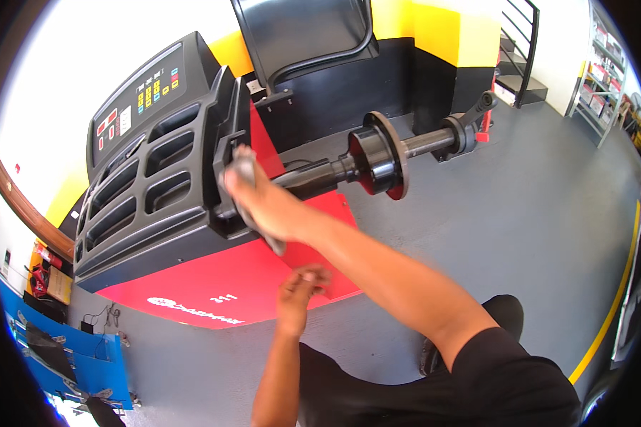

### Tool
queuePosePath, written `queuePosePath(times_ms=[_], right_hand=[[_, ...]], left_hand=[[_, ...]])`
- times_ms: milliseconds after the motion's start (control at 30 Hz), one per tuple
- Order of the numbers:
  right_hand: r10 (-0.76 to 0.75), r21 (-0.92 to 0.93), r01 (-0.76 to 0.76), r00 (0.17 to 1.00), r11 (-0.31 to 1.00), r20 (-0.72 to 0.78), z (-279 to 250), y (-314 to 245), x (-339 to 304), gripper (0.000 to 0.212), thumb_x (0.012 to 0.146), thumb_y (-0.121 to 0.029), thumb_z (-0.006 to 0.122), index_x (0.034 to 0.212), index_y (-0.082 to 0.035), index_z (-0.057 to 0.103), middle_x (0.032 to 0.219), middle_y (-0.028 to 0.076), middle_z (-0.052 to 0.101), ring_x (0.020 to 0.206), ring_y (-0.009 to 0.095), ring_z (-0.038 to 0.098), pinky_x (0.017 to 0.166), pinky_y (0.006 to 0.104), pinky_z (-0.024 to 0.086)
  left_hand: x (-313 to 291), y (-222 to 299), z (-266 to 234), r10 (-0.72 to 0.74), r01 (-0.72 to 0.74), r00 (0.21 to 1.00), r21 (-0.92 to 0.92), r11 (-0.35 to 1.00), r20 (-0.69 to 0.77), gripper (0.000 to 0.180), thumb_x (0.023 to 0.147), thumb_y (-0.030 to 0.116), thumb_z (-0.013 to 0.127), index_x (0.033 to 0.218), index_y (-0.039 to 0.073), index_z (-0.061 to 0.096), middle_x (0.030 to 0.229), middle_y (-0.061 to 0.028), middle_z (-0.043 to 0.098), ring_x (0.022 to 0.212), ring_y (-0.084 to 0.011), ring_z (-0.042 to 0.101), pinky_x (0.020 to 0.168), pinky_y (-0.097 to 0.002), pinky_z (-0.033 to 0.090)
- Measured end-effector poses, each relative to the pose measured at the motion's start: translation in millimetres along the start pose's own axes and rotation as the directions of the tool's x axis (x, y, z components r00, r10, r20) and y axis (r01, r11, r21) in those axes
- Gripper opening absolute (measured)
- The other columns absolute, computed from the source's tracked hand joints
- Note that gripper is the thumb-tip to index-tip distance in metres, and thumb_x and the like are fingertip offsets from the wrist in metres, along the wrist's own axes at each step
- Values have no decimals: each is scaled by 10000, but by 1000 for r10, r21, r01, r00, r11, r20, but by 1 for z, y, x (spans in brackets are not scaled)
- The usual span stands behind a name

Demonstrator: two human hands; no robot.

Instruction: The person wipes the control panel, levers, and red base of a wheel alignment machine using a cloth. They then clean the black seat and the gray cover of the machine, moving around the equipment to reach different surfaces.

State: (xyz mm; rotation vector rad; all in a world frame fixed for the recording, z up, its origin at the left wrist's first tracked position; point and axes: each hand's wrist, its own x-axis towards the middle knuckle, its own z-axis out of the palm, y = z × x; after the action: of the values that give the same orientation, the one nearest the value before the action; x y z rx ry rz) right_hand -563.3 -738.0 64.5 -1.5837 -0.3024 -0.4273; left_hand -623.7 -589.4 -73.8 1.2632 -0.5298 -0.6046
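Observation:
A wheel balancer with a black top and a red body (221,295) stands in front of me. My right hand (267,203) reaches across to its inner side, near the root of the shaft. Under that hand is a grey rag (243,171), smeared by motion, pressed against the black housing. One end of the rag hangs below my palm. The dark shaft (310,179) runs out to the right and carries a black clamping hub with a round flange (392,156). Lower down, my left hand (303,290) hovers before the red body, fingers curled in, with nothing visible in them.
Moulded trays (169,192) and a button panel (144,96) top the machine. A black wheel guard (306,43) rises behind it. A handle (481,107) sits at the shaft's far end. Blue equipment (96,356) stands lower left; shelves (598,85) and stairs (523,67) are far right.

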Motion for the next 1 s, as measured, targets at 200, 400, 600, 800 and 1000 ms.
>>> queuePosePath(times_ms=[200,400,600,800,1000], right_hand=[[407,-48,-411,869,910,281,-52,-62,-126,812,1056,-636,385,1573,-13,321,1587,240,364,1509,360,303,1228,429,269],[281,-463,-260,959,848,-24,-117,-45,-187,684,1059,-584,444,1442,-24,534,1423,215,543,1349,359,507,1137,428,389],[668,-523,-566,744,637,8,-167,-64,-208,613,1049,-481,545,1474,-40,516,1324,192,653,1233,343,613,1071,429,461],[768,-745,-389,590,542,251,-138,-64,-216,629,1026,-460,577,1481,-31,508,1328,197,667,1249,370,618,1060,453,478],[784,-799,-383,598,464,168,-141,-71,-236,619,1031,-411,583,1504,-28,477,1304,221,668,1234,397,619,1035,468,487]], left_hand=[[8,-11,19,102,45,983,-733,679,154,754,1014,650,453,1526,97,429,1486,-144,539,1324,-307,564,1114,-507,472],[12,16,81,-173,231,970,-448,864,168,490,916,121,708,1377,12,582,1228,-114,695,1123,-252,684,1009,-381,550],[70,115,92,479,-396,862,369,841,-168,502,898,102,696,1369,-34,587,1184,-86,688,1099,-177,647,985,-345,511],[171,73,152,755,-522,605,842,139,251,553,986,318,653,1399,-26,520,1504,-243,494,1323,-342,546,1118,-445,401],[121,39,156,692,-581,628,806,111,357,451,1037,216,454,1380,-26,620,1600,-213,410,1482,-451,346,1204,-541,275]])
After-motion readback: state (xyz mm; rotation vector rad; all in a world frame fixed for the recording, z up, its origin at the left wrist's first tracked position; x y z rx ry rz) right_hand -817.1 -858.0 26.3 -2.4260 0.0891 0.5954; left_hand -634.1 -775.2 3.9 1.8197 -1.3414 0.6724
